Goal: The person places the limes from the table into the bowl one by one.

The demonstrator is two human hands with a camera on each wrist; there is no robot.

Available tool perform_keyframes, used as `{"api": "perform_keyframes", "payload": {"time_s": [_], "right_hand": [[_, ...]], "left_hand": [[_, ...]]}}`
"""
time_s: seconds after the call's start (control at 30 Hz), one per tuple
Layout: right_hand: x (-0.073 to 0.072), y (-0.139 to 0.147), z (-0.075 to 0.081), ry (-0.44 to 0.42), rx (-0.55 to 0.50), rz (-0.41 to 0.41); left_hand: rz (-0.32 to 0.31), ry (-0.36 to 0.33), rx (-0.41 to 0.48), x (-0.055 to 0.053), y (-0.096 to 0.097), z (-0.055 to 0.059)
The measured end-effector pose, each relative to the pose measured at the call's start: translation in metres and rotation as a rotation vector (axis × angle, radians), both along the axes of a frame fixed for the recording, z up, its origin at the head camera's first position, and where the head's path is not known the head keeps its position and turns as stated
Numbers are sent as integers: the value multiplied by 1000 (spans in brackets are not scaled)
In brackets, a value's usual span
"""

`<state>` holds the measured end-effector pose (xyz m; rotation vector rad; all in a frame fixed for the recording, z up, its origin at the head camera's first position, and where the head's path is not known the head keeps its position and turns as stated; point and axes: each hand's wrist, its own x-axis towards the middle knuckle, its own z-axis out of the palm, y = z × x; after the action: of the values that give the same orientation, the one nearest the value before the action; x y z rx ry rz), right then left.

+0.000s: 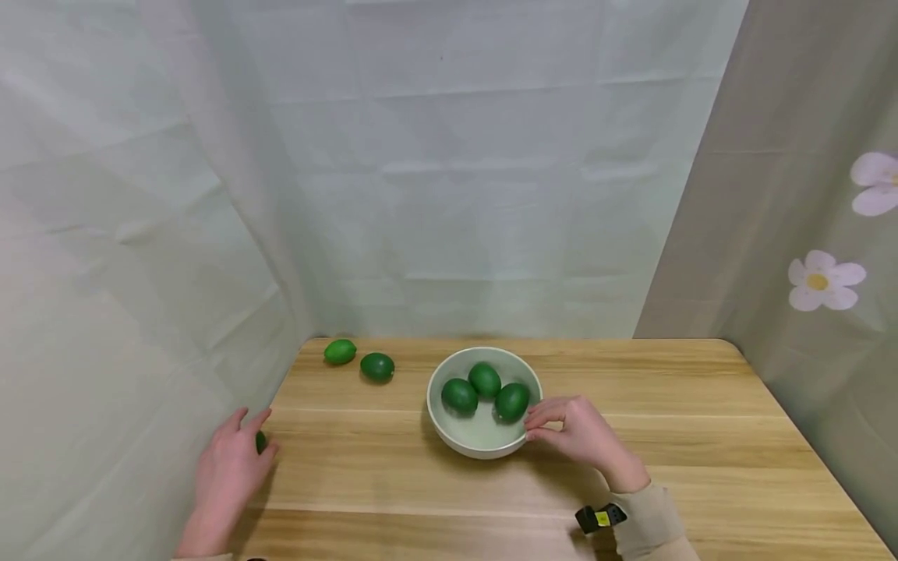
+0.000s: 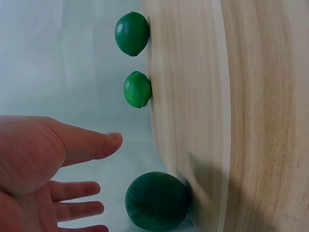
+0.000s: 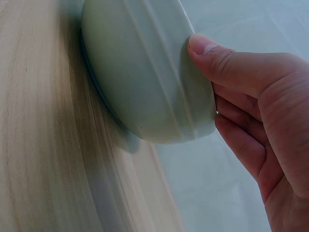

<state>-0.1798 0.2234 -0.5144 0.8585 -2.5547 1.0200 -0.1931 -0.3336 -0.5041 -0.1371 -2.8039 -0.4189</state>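
Along its back and left edges, the wooden desk [image 1: 421,483] is being bordered by pale, creased cloth [image 1: 484,171]; on the right, darker cloth [image 1: 758,179] is being patterned by white flowers [image 1: 817,280] with yellow centres. Near the middle of the desk, a pale bowl [image 1: 471,446] is being grasped at its right side by the right hand [image 1: 578,432], its outer wall being touched by the thumb just by the rim. Inside the bowl, three dark green fruits [image 1: 459,396] are being held close together. At the left edge of the desk, nothing is being gripped by the left hand [image 1: 231,460]: its thumb and fingers are being held extended and apart. Just beyond them, another dark green fruit [image 2: 157,202] is being left untouched; in the head view it is being mostly covered by that hand. Towards the back left corner, a brighter green lime [image 1: 340,351] is being neighboured by a darker fruit [image 1: 377,367].
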Motion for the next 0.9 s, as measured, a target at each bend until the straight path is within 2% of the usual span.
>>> {"api": "perform_keyframes", "payload": {"time_s": [0.3,0.43,0.67,0.9], "right_hand": [[0,-1,0,18,4,3],[0,0,1,15,3,-4],[0,0,-1,27,1,7],[-1,0,-1,30,-2,10]], "left_hand": [[23,-44,1,-2,-3,-5],[21,-64,29,-5,-3,-6],[21,-141,70,-7,-3,-9],[20,-155,56,-6,-3,-8]]}}
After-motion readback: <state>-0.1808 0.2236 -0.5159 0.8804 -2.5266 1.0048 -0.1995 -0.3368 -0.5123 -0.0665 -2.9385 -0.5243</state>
